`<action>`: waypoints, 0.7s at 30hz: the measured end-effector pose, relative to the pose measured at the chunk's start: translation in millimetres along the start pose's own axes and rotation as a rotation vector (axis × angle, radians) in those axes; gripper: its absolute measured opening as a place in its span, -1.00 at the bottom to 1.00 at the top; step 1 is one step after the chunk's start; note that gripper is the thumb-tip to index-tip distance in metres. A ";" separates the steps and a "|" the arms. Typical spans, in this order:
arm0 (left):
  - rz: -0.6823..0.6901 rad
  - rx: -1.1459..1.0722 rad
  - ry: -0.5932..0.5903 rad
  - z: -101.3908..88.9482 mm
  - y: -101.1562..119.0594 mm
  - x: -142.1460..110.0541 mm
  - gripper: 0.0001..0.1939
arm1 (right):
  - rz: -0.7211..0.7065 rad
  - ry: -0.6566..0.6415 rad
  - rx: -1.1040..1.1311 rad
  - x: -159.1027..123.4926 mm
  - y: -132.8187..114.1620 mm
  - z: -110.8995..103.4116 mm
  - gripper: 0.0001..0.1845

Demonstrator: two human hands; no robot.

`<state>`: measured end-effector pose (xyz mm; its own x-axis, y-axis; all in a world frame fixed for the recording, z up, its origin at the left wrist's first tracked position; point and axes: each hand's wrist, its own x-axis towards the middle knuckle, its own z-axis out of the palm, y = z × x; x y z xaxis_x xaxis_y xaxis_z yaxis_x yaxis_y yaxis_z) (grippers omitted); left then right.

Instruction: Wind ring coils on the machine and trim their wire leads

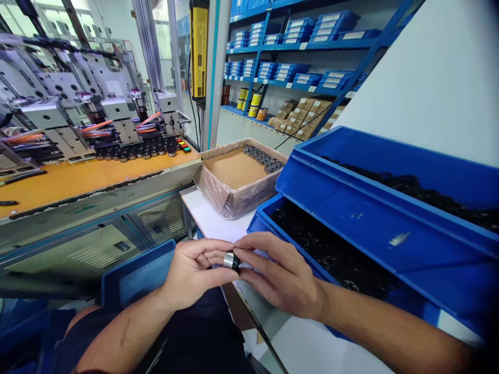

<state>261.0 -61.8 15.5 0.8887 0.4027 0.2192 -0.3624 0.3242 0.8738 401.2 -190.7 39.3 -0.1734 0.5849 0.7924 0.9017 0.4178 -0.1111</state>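
Observation:
A small cylindrical part (231,260), silvery metal on its left side and black on its right, is held between my two hands above the edge of the white table. My left hand (197,270) grips the metal side between thumb and fingers. From the right, my right hand (278,272) closes its fingertips on the black end. The fingers hide part of the piece, so its full shape does not show.
Blue bins (374,208) of black parts are stacked at right. A plastic-lined cardboard box (234,195) holds dark parts along its far side. At left, a machine (74,109) stands on an orange-topped bench (97,176) with rows of small cylindrical parts. An empty-looking blue tray (144,280) sits below.

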 end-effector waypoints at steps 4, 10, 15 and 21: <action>0.022 0.010 -0.018 -1.0 0.4 -0.7 -0.57 | -0.001 -0.006 -0.004 -0.3 0.4 -0.4 -0.75; 0.008 0.000 -0.026 0.2 1.2 -0.4 -0.56 | -0.012 0.028 -0.008 -0.5 1.6 -0.1 -0.76; 0.016 0.011 -0.022 1.2 1.7 0.2 -0.55 | -0.003 0.037 -0.019 -0.3 1.6 1.5 -0.83; -0.038 -0.004 -0.024 1.7 5.1 0.9 -0.56 | -0.013 0.055 -0.048 -1.5 1.8 1.4 -0.84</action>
<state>260.5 -61.2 20.9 0.9085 0.3693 0.1957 -0.3288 0.3423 0.8802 402.5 -189.8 37.0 -0.1645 0.5397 0.8256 0.9177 0.3907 -0.0726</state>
